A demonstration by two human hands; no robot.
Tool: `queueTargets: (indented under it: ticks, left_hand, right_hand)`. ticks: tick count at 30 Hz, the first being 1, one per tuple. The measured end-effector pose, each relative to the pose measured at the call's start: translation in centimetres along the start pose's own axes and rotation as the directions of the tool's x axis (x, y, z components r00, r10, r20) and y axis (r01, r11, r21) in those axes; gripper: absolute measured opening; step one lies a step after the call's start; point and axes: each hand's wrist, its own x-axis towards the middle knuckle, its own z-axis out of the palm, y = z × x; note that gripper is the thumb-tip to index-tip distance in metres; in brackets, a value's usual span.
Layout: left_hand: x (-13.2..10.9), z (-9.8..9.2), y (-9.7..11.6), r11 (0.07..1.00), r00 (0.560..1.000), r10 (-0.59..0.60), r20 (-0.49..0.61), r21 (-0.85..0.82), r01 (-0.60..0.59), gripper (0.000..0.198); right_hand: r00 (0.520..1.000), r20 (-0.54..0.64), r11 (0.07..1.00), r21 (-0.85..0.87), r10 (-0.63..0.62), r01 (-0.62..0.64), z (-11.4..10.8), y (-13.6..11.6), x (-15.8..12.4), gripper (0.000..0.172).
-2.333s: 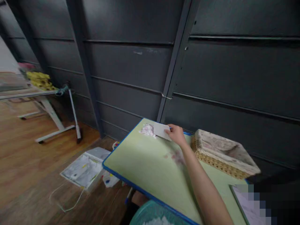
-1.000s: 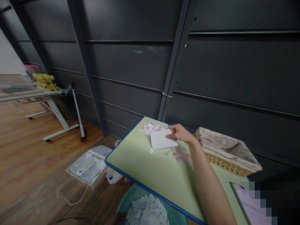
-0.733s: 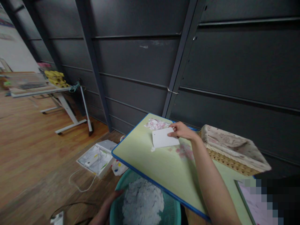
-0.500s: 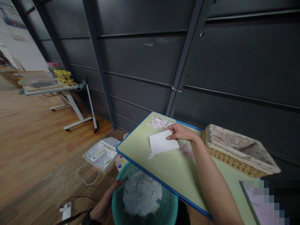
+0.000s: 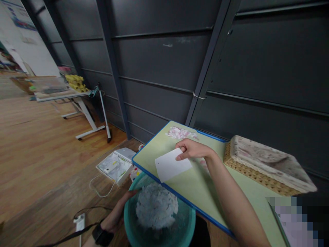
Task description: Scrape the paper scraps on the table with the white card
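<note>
The right grip pinches one white card, laid flat near the edge of the green surface. The left grip clasps the rim of one teal basin below that edge. One scrap pile and one basket sit farther back

Found scraper on table, at its left edge, under right hand. Found bowl below that edge, scraps in it, left hand on rim. Noted basket right, pile behind.
</note>
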Motion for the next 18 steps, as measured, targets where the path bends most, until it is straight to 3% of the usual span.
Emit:
queueTargets:
  ticks: [7,10,12,14,16,18]
  left_hand:
    - [0.7,-1.5,-0.3,0.997,0.998,0.060,-0.021,0.039,-0.059,0.026]
    - [0.8,-1.3,-0.3,0.995,0.997,0.079,-0.021,0.067,-0.078,0.027]
    - [0.9,-0.6,-0.5,0.994,0.997,0.077,-0.013,0.072,-0.076,0.030]
    - [0.9,0.2,-0.9,0.995,0.997,0.071,-0.002,0.077,-0.071,0.031]
    - [0.8,1.0,-1.5,0.995,0.998,0.061,0.011,0.083,-0.062,0.031]
    - [0.7,1.7,-2.3,0.995,0.999,0.046,0.022,0.091,-0.048,0.031]
  right_hand:
    - [0.998,-0.065,1.000,-0.016,0.006,-0.007,-0.6,0.0,-0.4,0.027]
    - [0.958,-0.287,0.995,0.099,0.008,0.021,-2.0,0.0,-1.9,0.035]
    - [0.842,-0.537,0.983,0.170,0.038,0.064,-3.3,0.3,-3.2,0.041]
    - [0.668,-0.739,0.979,0.185,0.079,0.089,-4.5,1.1,-4.4,0.043]
    - [0.519,-0.849,0.985,0.155,0.096,0.072,-5.6,2.5,-5.0,0.043]
    - [0.441,-0.894,0.995,0.100,0.082,0.018,-6.2,4.2,-4.9,0.042]
